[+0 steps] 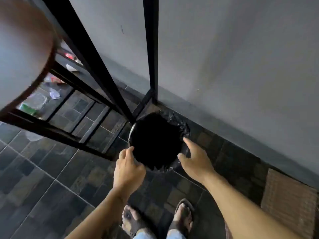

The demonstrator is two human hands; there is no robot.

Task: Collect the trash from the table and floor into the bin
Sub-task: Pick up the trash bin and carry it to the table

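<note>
The round bin lined with a black plastic bag (158, 140) stands on the dark tiled floor (51, 178), close to the foot of the grey wall (224, 57) and touching or just beside the base of the black metal frame (151, 49). Its interior reads as black only; contents cannot be determined. It is judged light, with a stiff rim under a thin, slippery, crinkly liner that can slide or tear if pulled alone. Grip should be taken on the rim at opposite sides, pinching liner and rim together.

The left hand (128, 167) is at the near-left rim, fingers curled and partly spread, touching or just short of the edge. The right hand (193, 156) is at the near-right rim, fingers extended over the liner, thumb apart. Neither hand is closed on anything; firm contact cannot be confirmed.

The frame's legs and lower rails crowd the bin's left and far sides, so it comes out only toward the person. Two sandalled feet (155, 219) stand just behind it. Scattered trash (54, 94), including crumpled white and red pieces, lies on the floor beyond the rails, under a round brown table (22, 49). A woven mat (288, 200) lies by the wall, at the right.
</note>
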